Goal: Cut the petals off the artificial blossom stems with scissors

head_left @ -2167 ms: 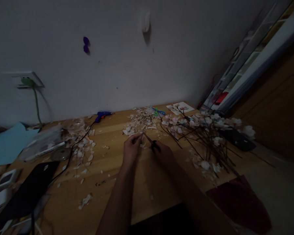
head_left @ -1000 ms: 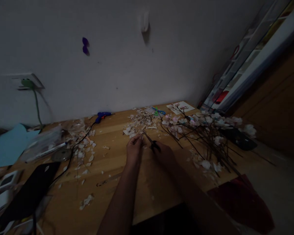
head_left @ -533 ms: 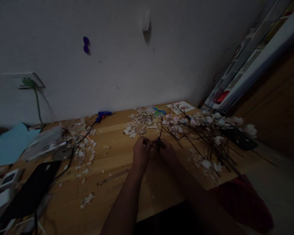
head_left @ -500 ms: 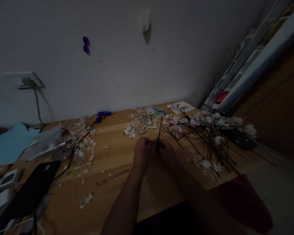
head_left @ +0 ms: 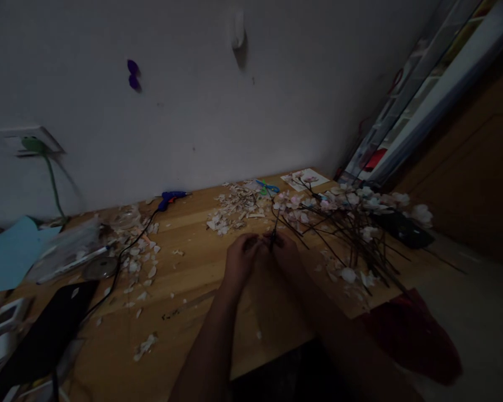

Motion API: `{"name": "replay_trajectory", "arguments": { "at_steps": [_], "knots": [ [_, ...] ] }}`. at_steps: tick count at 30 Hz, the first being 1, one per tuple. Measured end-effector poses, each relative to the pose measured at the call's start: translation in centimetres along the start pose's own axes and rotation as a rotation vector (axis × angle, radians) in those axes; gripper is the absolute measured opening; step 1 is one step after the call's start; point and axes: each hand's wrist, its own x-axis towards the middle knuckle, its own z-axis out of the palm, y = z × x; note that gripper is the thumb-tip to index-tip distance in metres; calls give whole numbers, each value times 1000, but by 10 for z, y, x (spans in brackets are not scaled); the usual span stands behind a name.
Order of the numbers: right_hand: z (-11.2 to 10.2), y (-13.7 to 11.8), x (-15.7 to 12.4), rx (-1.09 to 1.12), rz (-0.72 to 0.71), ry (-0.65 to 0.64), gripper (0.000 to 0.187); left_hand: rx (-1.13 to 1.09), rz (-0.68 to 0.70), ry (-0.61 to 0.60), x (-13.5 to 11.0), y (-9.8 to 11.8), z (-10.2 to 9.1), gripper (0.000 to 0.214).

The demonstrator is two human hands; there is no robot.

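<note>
My left hand point(head_left: 240, 261) and my right hand point(head_left: 285, 254) are together above the middle of the wooden table point(head_left: 201, 312), fingertips almost touching. My right hand is closed on a thin dark tool point(head_left: 274, 234), perhaps small scissors, whose tip points away from me. My left hand's fingers are pinched beside it on something too small to make out. A heap of pale petal scraps point(head_left: 233, 207) lies just beyond the hands. To the right lies a bundle of dark twigs with pink and white blossoms point(head_left: 352, 223).
A blue glue gun point(head_left: 170, 197) with a black cable lies near the wall. Blue-green scissors point(head_left: 267, 187) and a picture card point(head_left: 304, 179) sit at the back. On the left are a black flat case point(head_left: 46, 335), a plastic bag point(head_left: 65, 251) and blue paper point(head_left: 8, 251). Light is dim.
The hands came together: the left moved right and nearer to me, away from the scrap heap. The dark tool swung from slanting left to pointing straight away. The view shifted slightly.
</note>
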Motion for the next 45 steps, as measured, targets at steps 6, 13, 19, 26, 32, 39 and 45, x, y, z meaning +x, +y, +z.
{"name": "replay_trajectory", "arguments": {
  "at_steps": [6, 13, 19, 26, 32, 39, 45],
  "knots": [
    [3, -3, -4, -121, -24, -36, 34, 6, -192, 35, 7, -9, -4, 13],
    [5, 5, -7, -87, -60, -61, 30, -315, -317, 89, 7, -10, -6, 21],
    [14, 3, -14, -386, -99, -195, 30, -799, -421, 274, 9, -10, -11, 22],
    [15, -9, -19, -646, -156, -245, 14, -914, -415, 280, 9, -3, -12, 20],
    [15, -9, -21, -741, -167, -264, 14, -906, -330, 302, 10, -4, -9, 26],
    [15, -6, -20, -749, -192, -289, 13, -874, -295, 267, 7, -9, 3, 32],
    [13, -1, -18, -680, -172, -287, 14, -846, -311, 263, 8, -12, 4, 36]
  ]
}}
